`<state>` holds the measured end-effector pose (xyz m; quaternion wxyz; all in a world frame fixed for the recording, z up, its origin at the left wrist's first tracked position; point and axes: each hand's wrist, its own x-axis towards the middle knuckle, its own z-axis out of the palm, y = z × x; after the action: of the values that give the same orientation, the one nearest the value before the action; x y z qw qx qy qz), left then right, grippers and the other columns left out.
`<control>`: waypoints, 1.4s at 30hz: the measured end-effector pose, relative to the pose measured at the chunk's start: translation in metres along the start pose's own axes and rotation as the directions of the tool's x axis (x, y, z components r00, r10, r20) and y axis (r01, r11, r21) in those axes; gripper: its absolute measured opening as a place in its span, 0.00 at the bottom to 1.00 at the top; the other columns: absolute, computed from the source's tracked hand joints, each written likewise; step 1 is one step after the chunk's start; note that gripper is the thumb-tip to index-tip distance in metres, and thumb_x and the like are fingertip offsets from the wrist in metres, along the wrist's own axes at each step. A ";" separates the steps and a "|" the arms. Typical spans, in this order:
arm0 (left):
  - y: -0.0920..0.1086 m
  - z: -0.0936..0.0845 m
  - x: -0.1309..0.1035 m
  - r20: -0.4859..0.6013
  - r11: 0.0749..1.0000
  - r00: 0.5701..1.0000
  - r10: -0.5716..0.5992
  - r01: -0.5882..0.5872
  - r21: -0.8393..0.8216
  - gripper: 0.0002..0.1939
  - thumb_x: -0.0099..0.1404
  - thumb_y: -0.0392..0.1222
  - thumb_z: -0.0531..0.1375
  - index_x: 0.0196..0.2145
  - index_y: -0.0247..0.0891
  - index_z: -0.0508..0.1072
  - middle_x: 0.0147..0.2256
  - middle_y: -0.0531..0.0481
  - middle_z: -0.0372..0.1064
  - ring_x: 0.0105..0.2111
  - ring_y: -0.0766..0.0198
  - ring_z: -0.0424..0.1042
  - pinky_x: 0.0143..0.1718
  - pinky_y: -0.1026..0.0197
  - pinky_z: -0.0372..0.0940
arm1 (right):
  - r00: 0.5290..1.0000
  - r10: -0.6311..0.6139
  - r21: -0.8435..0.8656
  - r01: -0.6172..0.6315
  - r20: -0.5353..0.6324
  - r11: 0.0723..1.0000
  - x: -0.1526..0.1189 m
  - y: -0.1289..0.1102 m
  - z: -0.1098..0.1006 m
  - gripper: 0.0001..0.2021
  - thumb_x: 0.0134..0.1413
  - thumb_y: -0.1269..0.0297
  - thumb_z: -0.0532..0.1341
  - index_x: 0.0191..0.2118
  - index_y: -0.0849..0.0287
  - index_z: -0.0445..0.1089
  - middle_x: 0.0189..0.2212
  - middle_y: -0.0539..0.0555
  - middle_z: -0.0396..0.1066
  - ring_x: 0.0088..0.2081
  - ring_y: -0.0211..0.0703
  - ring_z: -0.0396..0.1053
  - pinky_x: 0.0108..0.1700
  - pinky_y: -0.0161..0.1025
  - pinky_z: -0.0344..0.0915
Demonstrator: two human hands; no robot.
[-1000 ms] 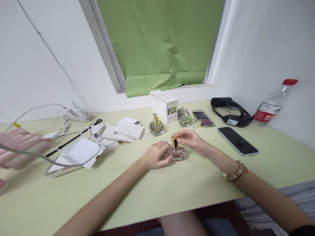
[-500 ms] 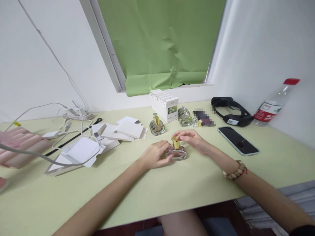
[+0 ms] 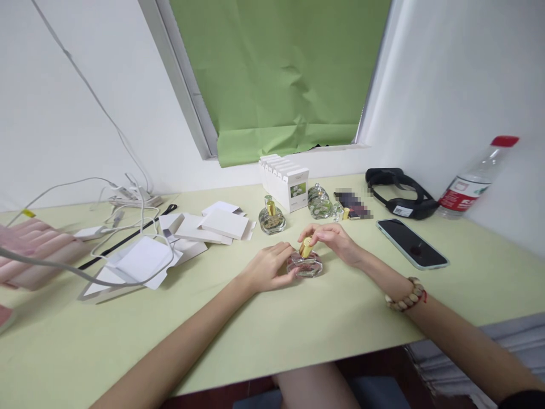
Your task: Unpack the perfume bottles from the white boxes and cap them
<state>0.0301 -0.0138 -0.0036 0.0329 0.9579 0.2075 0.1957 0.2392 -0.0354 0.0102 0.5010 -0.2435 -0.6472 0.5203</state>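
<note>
A low glass bottle of pinkish liquid (image 3: 310, 267) stands near the middle of the table. My left hand (image 3: 271, 268) grips its left side between thumb and fingers. On its neck a gold cap (image 3: 305, 247) is tilted to the right, and the fingers of my right hand (image 3: 332, 241) are closed round it. Just behind, a second glass bottle with a gold neck (image 3: 271, 220) stands by itself. More clear bottles (image 3: 319, 205) sit beside a row of white boxes (image 3: 286, 184). A small gold piece (image 3: 346, 214) lies to their right.
Opened white cartons (image 3: 145, 261) and tangled cables (image 3: 147, 213) cover the left of the pale green table (image 3: 264, 335). Pink packs (image 3: 40, 253) lie at the far left. On the right are a phone (image 3: 411, 244), a black headset (image 3: 404, 196) and a red-capped bottle (image 3: 468, 184).
The gold cap was upright on the bottle and now leans to the right. My right hand's fingers have shifted slightly with it. My left hand stays where it was.
</note>
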 end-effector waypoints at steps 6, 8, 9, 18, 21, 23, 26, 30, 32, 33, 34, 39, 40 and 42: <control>0.001 -0.001 0.001 -0.005 1.000 1.000 0.009 -0.009 -0.012 0.10 0.63 0.47 0.48 0.32 0.38 0.60 0.28 0.50 0.61 0.27 0.66 0.60 0.29 0.64 0.58 | 0.998 0.027 -0.009 -0.028 -0.055 1.000 0.000 0.004 -0.001 0.11 0.51 0.58 0.57 0.29 0.57 0.74 0.34 0.52 0.72 0.39 0.41 0.68 0.45 0.41 0.61; 0.002 -0.002 0.001 -0.006 1.000 1.000 0.011 -0.011 -0.011 0.11 0.63 0.48 0.48 0.32 0.38 0.60 0.28 0.50 0.61 0.27 0.66 0.60 0.28 0.64 0.58 | 0.998 0.032 -0.016 -0.033 -0.060 0.999 0.000 0.005 -0.002 0.12 0.51 0.58 0.57 0.29 0.57 0.74 0.34 0.52 0.72 0.38 0.41 0.68 0.45 0.41 0.61; 0.002 -0.002 0.001 -0.006 1.000 1.000 0.010 -0.010 -0.010 0.11 0.63 0.48 0.48 0.32 0.38 0.61 0.28 0.50 0.61 0.26 0.66 0.60 0.28 0.64 0.58 | 0.998 0.032 -0.022 -0.033 -0.057 0.999 0.000 0.005 -0.002 0.12 0.51 0.57 0.57 0.28 0.57 0.74 0.34 0.52 0.72 0.38 0.41 0.68 0.44 0.41 0.61; 0.001 -0.001 0.001 -0.009 1.000 1.000 0.007 -0.007 0.001 0.12 0.63 0.49 0.48 0.33 0.37 0.61 0.28 0.50 0.61 0.26 0.66 0.60 0.28 0.64 0.58 | 0.998 0.007 -0.060 -0.011 -0.062 0.998 -0.001 0.001 0.002 0.12 0.50 0.58 0.57 0.27 0.59 0.73 0.31 0.53 0.74 0.37 0.43 0.69 0.44 0.43 0.61; 0.002 -0.002 0.001 -0.002 1.000 1.000 0.003 -0.003 -0.002 0.12 0.63 0.49 0.47 0.32 0.37 0.61 0.28 0.50 0.61 0.27 0.66 0.60 0.28 0.64 0.58 | 0.998 -0.010 -0.085 0.005 -0.063 0.996 0.000 0.002 0.002 0.12 0.49 0.57 0.58 0.27 0.59 0.73 0.30 0.53 0.74 0.36 0.43 0.69 0.44 0.44 0.61; 0.002 -0.002 0.002 0.006 1.000 1.000 -0.001 0.001 -0.002 0.12 0.63 0.49 0.47 0.31 0.38 0.60 0.28 0.50 0.61 0.26 0.66 0.60 0.28 0.64 0.57 | 0.998 -0.025 -0.105 0.019 -0.063 0.994 0.000 0.001 0.002 0.12 0.49 0.57 0.58 0.26 0.59 0.73 0.30 0.53 0.74 0.35 0.43 0.69 0.44 0.44 0.61; 0.002 -0.002 0.002 0.010 1.000 1.000 -0.007 0.007 0.001 0.13 0.63 0.50 0.47 0.31 0.38 0.60 0.27 0.51 0.60 0.26 0.66 0.59 0.28 0.64 0.57 | 0.998 -0.041 -0.144 0.032 -0.055 0.989 0.000 0.000 0.002 0.12 0.50 0.57 0.58 0.26 0.59 0.73 0.29 0.53 0.73 0.35 0.43 0.69 0.44 0.44 0.61; 0.002 -0.002 0.003 0.011 1.000 1.000 -0.003 0.003 0.002 0.12 0.63 0.49 0.47 0.32 0.38 0.60 0.28 0.50 0.61 0.27 0.66 0.60 0.29 0.64 0.57 | 0.997 -0.047 -0.156 0.037 -0.059 0.987 0.000 0.000 0.004 0.13 0.50 0.57 0.57 0.25 0.59 0.72 0.28 0.53 0.73 0.34 0.43 0.69 0.43 0.43 0.62; 0.002 -0.002 0.002 0.011 1.000 1.000 -0.003 0.003 0.002 0.12 0.63 0.49 0.47 0.32 0.38 0.60 0.28 0.50 0.61 0.27 0.66 0.60 0.29 0.64 0.58 | 0.997 -0.049 -0.146 0.039 -0.066 0.989 0.000 0.000 0.004 0.13 0.50 0.57 0.57 0.24 0.59 0.72 0.27 0.52 0.73 0.34 0.43 0.69 0.42 0.42 0.62; 0.002 -0.002 0.002 0.010 1.000 1.000 -0.001 0.001 0.003 0.12 0.63 0.49 0.47 0.32 0.38 0.60 0.28 0.50 0.61 0.27 0.66 0.60 0.29 0.64 0.58 | 0.996 -0.050 -0.142 0.040 -0.068 0.989 0.000 0.001 0.004 0.13 0.50 0.57 0.57 0.24 0.59 0.71 0.27 0.52 0.73 0.33 0.43 0.68 0.42 0.42 0.61; 0.002 -0.002 0.002 0.006 1.000 1.000 0.001 -0.001 0.006 0.12 0.63 0.49 0.47 0.32 0.38 0.60 0.28 0.50 0.61 0.27 0.66 0.60 0.29 0.64 0.58 | 0.996 -0.048 -0.142 0.038 -0.069 0.989 0.000 0.001 0.005 0.13 0.50 0.58 0.57 0.23 0.59 0.71 0.27 0.52 0.72 0.33 0.42 0.68 0.42 0.42 0.61; 0.002 -0.001 0.003 -0.027 0.999 1.000 0.015 -0.014 0.038 0.11 0.63 0.49 0.48 0.34 0.38 0.61 0.28 0.50 0.62 0.27 0.66 0.62 0.28 0.64 0.58 | 0.992 -0.059 -0.154 0.042 -0.113 0.987 0.001 0.003 0.012 0.12 0.50 0.59 0.57 0.22 0.59 0.69 0.24 0.50 0.70 0.30 0.39 0.67 0.38 0.38 0.61; 0.003 -0.001 0.003 -0.048 0.998 0.999 0.013 -0.010 0.054 0.12 0.62 0.49 0.49 0.35 0.38 0.61 0.28 0.50 0.63 0.27 0.65 0.63 0.28 0.64 0.58 | 0.990 -0.069 -0.150 0.051 -0.120 0.987 0.001 0.003 0.014 0.11 0.49 0.59 0.58 0.22 0.59 0.68 0.23 0.50 0.69 0.29 0.39 0.66 0.36 0.37 0.61; 0.004 0.000 0.002 -0.108 0.996 0.994 0.001 0.009 0.092 0.13 0.61 0.51 0.51 0.36 0.38 0.61 0.28 0.51 0.64 0.27 0.65 0.64 0.27 0.63 0.59 | 0.990 -0.073 -0.123 0.058 -0.121 0.991 0.001 0.003 0.017 0.10 0.49 0.59 0.58 0.22 0.59 0.67 0.22 0.49 0.67 0.28 0.38 0.65 0.34 0.36 0.60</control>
<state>0.0335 -0.0167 -0.0023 -0.0221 0.9459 0.2197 0.2376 0.2225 -0.0407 0.0090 0.5422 -0.2839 -0.6520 0.4476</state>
